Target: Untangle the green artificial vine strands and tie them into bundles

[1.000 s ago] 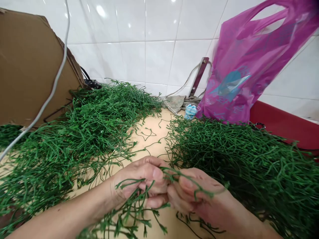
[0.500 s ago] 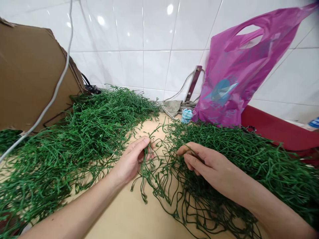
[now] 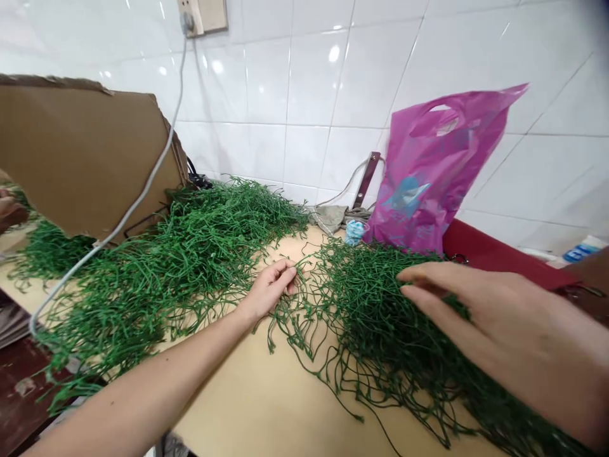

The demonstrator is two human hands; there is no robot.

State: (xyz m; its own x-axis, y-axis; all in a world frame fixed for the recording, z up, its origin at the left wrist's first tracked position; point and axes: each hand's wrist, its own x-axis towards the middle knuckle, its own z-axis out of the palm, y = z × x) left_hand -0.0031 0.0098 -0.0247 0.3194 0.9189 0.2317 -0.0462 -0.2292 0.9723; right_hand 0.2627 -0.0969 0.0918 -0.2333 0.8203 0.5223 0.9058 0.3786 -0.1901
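My left hand is closed near the middle of the table, thumb and fingers pinching a thin green plastic-looking strand with small knot-like tips. On the right, my right hand is raised close to the camera, thumb and forefinger apart with nothing visible between them. Beneath it spreads a tangled pile of long green strands. A second, fluffier heap of green strands lies left of my left hand. Loose strands trail over the table between the two hands.
A cardboard sheet stands at left, with a grey cable hanging before it. A purple plastic bag and a small tub of blue-white bits stand by the tiled wall. Another person's hand shows at far left.
My right hand has moved right and nearer the camera, its fingers opening. My left hand still pinches a strand in about the same place. The view has shifted, showing more at left.
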